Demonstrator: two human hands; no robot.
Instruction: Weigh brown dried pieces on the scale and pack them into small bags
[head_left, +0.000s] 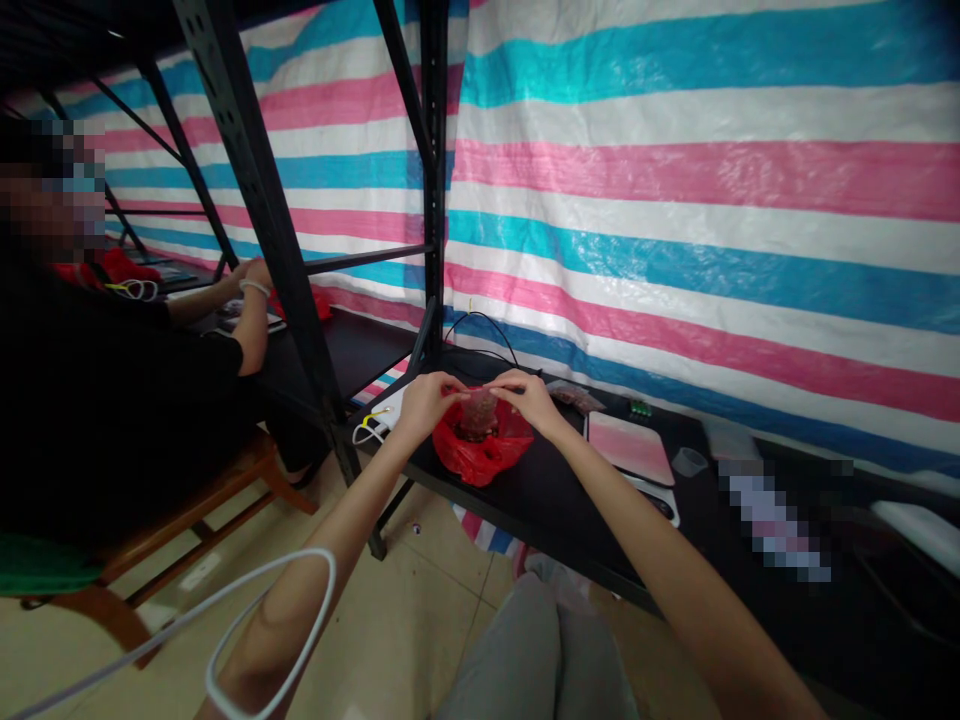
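Note:
My left hand [426,400] and my right hand [529,395] meet over a red plastic bag [480,452] that lies on the black table [540,500]. Both hands pinch the top of a small clear packet [478,412] filled with dark brownish bits, which stands in the open mouth of the red bag. The fingers of each hand are closed on the packet's upper edge. Left of my left hand lies a white and yellow cable [369,425].
A flat white and pink scale [631,450] and a small clear cup [688,461] sit right of the bag. A black shelf post [262,200] stands to the left. Another person in black sits at the left on a wooden chair [187,520]. A striped tarp [675,200] hangs behind.

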